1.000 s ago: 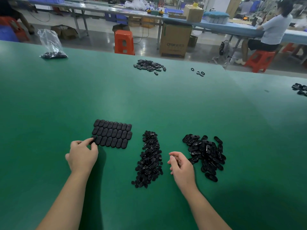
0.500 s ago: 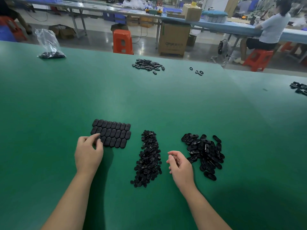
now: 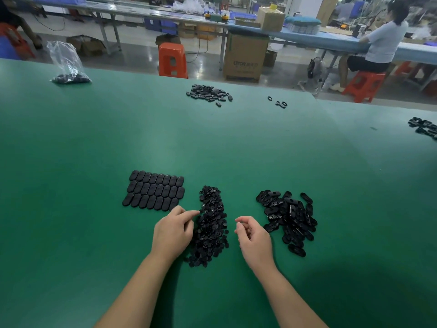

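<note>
The left hand (image 3: pixel 173 233) covers the near edge of the heap of small black pieces (image 3: pixel 212 223) on the counter (image 3: pixel 212 150); whether it pinches one cannot be told. The right hand (image 3: pixel 254 240) hovers loosely curled, nothing visible in it, beside the oval shells (image 3: pixel 289 216).

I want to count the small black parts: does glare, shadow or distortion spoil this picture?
Head view: soft sheen on the green table; arm shadows darken its near part; the wide lens bows its far edge; the small-parts pile merges into one black mass.
</note>
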A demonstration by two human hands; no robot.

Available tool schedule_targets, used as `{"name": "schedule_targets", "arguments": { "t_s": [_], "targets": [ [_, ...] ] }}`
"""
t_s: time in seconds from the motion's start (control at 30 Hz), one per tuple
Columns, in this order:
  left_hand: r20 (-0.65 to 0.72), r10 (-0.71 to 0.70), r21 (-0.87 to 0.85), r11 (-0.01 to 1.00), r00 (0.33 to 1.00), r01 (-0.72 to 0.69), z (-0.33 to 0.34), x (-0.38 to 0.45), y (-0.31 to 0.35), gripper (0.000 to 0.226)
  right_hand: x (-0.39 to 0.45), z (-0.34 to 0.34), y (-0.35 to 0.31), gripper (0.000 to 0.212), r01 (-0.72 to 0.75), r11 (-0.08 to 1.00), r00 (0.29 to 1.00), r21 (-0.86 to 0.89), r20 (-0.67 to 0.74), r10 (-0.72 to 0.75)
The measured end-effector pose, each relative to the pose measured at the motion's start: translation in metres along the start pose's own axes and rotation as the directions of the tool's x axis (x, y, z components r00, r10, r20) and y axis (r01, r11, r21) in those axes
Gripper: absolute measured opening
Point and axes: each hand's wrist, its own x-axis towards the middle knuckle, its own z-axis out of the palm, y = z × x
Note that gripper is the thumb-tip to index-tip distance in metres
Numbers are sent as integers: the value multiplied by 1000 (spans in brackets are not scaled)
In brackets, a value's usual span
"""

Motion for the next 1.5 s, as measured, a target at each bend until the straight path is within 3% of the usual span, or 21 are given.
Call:
{"name": "schedule_targets", "arguments": {
  "t_s": [0.4,0.5,0.57,0.63,0.7,0.8,0.97,1.3,1.4,1.5],
  "targets": [
    [-26,-35,-6,999,999,35,0,-1,1,20,1,-15,-1,22,12,999,988,-53,157,-4],
    [-34,-43,-9,999,999,42,0,0,2,16,8,-37,-3,27,52,987,995,-150,96,-38],
    [-36,-44,-5,999,998,44,0,-1,2,15,17,-56,-1,29,119,917,993,-382,59,-104],
    [-46,-42,0,999,998,42,1,-1,2,14,25,-72,1,33,164,747,986,-644,106,-126],
    [-49,-44,8,999,998,44,1,-1,2,15,29,-81,4,41,196,599,980,-776,163,-111],
    [-48,-38,7,999,998,39,1,0,2,12,34,-86,6,46,253,483,966,-838,245,-81],
    [-33,-3,13,1000,999,4,1,0,0,12,41,-91,5,33,267,443,962,-856,260,-79],
    [-31,7,29,1000,999,-6,2,2,-2,9,39,-96,-1,15,250,538,968,-805,202,-149],
    [-31,6,26,1000,999,-6,3,2,-2,8,38,-94,-10,7,257,646,964,-719,143,-224],
    [-25,4,28,1000,1000,-3,3,3,-3,10,36,-85,-19,5,218,829,976,-515,118,-183]
  ]
}}
